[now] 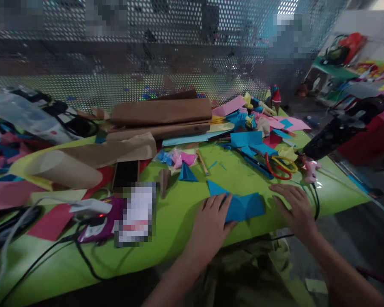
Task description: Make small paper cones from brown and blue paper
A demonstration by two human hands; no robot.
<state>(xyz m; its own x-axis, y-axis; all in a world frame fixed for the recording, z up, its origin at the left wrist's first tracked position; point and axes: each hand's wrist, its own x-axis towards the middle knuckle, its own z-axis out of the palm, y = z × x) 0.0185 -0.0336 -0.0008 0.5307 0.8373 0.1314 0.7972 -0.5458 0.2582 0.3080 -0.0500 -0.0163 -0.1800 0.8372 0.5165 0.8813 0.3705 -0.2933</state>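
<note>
A folded sheet of blue paper [247, 206] lies near the front edge of the green table [176, 217]. My left hand [213, 215] rests on its left part, fingers extended and flat, covering some of the paper. A pointed corner of blue paper shows beyond those fingers. To the right of the sheet, my right hand [294, 209] is held with fingers apart and nothing in it. Beyond the hands are a small folded blue paper piece [187, 172], a pencil [202, 163] and scissors with red and yellow handles [279, 167].
Brown paper rolls [161, 111] lie along the back by a perforated metal screen [179, 47]. A pink glue gun [311, 169] with a black cord is at the right. Phones, cables and a power bank [92, 206] crowd the left. Coloured paper scraps [249, 115] are heaped at the back right.
</note>
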